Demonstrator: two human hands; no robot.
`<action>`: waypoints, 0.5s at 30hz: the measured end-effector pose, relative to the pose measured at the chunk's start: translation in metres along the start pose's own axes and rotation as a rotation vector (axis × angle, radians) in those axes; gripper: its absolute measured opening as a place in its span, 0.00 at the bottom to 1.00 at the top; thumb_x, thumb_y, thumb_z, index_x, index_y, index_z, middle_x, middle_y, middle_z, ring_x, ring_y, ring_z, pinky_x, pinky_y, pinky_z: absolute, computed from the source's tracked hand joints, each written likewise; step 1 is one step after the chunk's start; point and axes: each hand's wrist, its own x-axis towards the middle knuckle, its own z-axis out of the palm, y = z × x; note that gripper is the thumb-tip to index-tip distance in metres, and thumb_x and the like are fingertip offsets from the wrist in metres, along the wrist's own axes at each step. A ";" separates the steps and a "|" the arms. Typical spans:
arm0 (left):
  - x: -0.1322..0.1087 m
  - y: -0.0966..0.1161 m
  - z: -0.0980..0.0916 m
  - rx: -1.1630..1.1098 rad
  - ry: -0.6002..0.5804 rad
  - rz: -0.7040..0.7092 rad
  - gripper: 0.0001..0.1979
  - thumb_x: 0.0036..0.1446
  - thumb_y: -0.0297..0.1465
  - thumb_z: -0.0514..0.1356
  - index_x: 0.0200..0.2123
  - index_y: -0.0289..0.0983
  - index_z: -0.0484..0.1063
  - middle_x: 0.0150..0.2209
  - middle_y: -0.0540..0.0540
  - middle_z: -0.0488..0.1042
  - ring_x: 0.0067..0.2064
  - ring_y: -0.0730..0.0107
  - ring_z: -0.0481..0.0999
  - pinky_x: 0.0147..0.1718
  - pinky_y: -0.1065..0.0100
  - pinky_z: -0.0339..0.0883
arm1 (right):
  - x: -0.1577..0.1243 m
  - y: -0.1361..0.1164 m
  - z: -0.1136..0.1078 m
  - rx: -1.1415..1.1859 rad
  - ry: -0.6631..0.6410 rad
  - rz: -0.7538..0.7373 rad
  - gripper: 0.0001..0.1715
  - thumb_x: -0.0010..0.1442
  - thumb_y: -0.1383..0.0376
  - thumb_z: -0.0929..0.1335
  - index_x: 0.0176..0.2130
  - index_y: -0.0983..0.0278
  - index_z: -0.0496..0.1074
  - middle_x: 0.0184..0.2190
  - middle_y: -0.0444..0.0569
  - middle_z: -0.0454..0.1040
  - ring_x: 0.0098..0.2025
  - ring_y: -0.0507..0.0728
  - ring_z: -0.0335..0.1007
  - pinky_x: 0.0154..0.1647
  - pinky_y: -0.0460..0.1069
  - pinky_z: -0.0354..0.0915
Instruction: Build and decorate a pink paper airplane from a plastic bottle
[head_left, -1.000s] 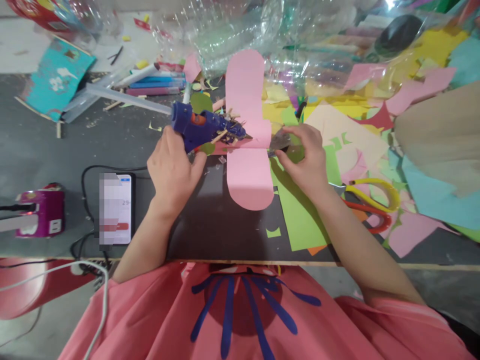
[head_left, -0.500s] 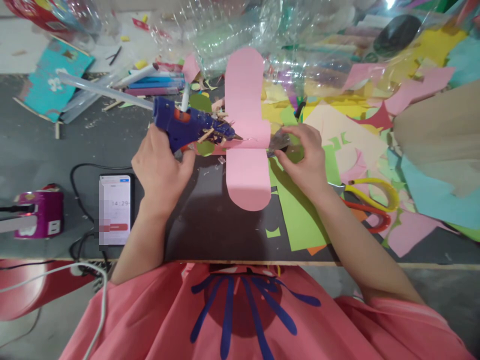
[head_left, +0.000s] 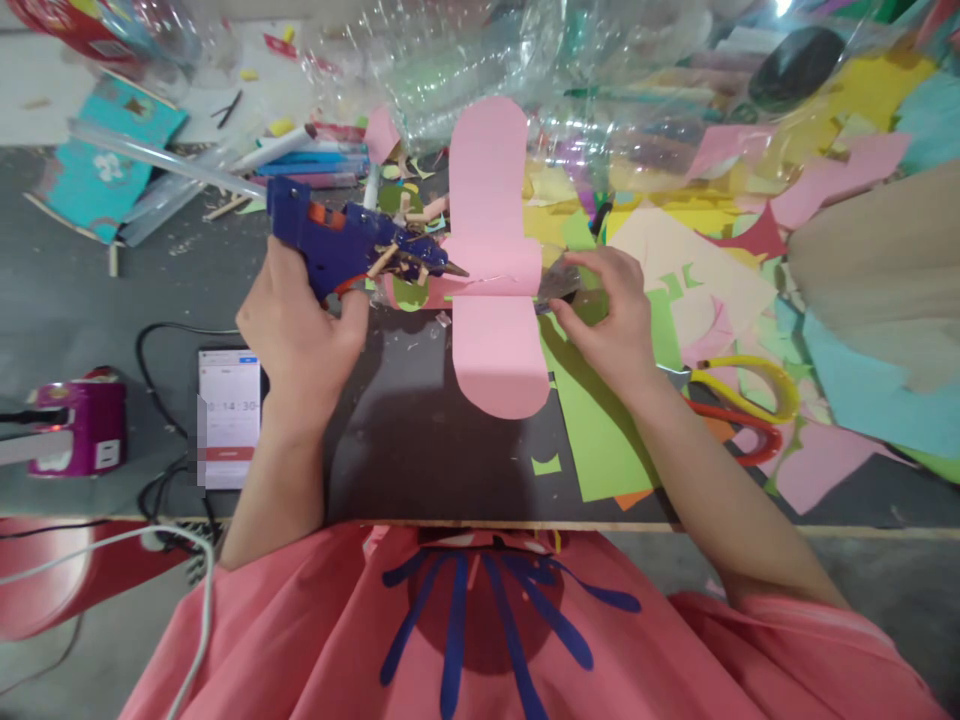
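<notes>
My left hand (head_left: 300, 325) is closed round the grip of a blue glue gun (head_left: 337, 240), whose nozzle points right, just short of the left edge of a pink paper cutout (head_left: 495, 290). A clear glue stick (head_left: 150, 158) sticks out of the gun's back, up to the left. The pink cutout is a long rounded strip, creased across its middle, lying on the dark table (head_left: 420, 440). My right hand (head_left: 611, 310) pinches the cutout's right edge at the crease, together with a small dark piece I cannot name.
A phone (head_left: 231, 415) with a lit screen lies left of my left arm, by a black cable and a purple box (head_left: 79, 425). Yellow and red scissors (head_left: 742, 405) lie at the right among coloured paper scraps. Crumpled clear plastic (head_left: 525, 60) and markers (head_left: 315, 160) fill the back.
My left hand has drawn the glue gun to the left, so the nozzle has come off the pink cutout's crease. My right hand has kept its pinch in place.
</notes>
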 end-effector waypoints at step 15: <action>0.000 0.004 0.001 -0.056 -0.063 -0.007 0.28 0.47 0.30 0.56 0.53 0.28 0.59 0.39 0.37 0.71 0.42 0.50 0.74 0.42 0.52 0.68 | 0.000 -0.001 0.000 0.010 0.023 -0.005 0.21 0.58 0.56 0.67 0.51 0.53 0.66 0.50 0.49 0.72 0.57 0.65 0.64 0.59 0.70 0.58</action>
